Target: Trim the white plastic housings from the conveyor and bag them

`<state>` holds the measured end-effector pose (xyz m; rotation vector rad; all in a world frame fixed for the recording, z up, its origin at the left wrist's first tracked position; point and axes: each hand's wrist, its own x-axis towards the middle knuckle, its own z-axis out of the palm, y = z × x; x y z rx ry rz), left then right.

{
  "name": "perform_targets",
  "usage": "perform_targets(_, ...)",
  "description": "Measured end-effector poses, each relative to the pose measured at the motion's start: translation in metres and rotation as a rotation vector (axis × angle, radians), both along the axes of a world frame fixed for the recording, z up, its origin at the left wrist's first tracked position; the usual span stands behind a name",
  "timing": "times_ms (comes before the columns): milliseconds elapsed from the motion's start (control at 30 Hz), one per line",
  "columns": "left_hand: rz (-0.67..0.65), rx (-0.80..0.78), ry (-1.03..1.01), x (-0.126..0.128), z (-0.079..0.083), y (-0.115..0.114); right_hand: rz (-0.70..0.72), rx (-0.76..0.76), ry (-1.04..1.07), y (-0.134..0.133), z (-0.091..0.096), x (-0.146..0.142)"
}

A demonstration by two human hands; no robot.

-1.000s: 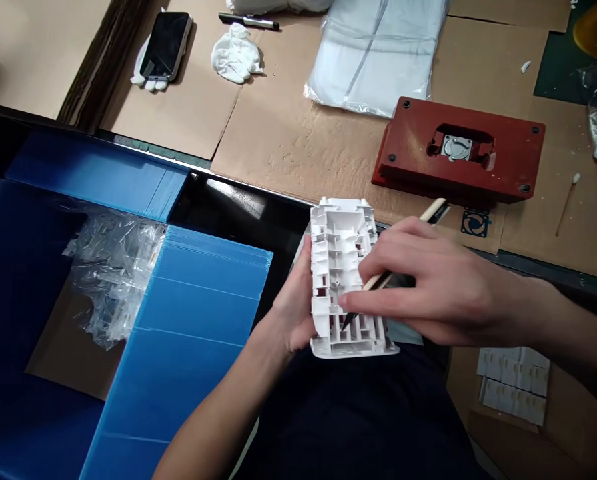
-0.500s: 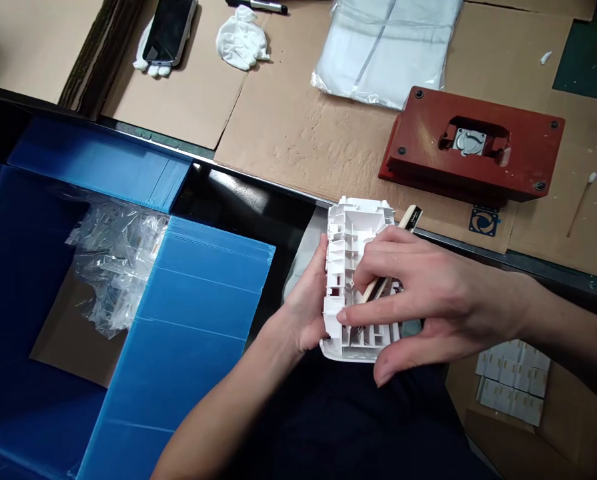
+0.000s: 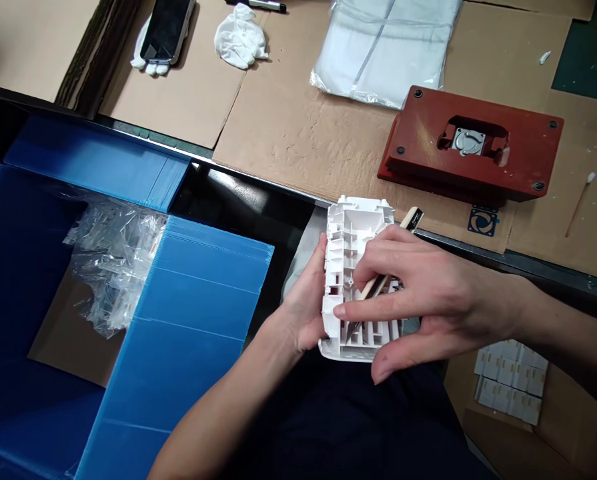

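The left hand [image 3: 302, 297] cups a white moulded plastic housing [image 3: 351, 247] in front of the far cardboard; it looks light and stiff, with fragile thin ribs, so its outer walls suit gripping. The half-closed right hand [image 3: 443, 300] pinches a wood-handled craft knife [image 3: 409, 221], its tip among the ribs. Farther off sits a red fixture block [image 3: 418, 133].

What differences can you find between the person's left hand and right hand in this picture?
The left hand cradles the white plastic molding from its side, palm visible, while the right hand reaches over it, back upward. The right hand grips a slim wooden-handled tool; the left hand holds no tool. Both hands are bare and touch the molding.
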<state>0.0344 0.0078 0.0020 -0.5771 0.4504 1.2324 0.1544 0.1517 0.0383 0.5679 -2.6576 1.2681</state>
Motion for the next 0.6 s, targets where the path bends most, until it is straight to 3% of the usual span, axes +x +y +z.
perform_targets(600, -0.054, 0.024, 0.003, 0.0013, -0.0004, -0.0013, 0.047, 0.037, 0.059, 0.0005, -0.0043, -0.0026)
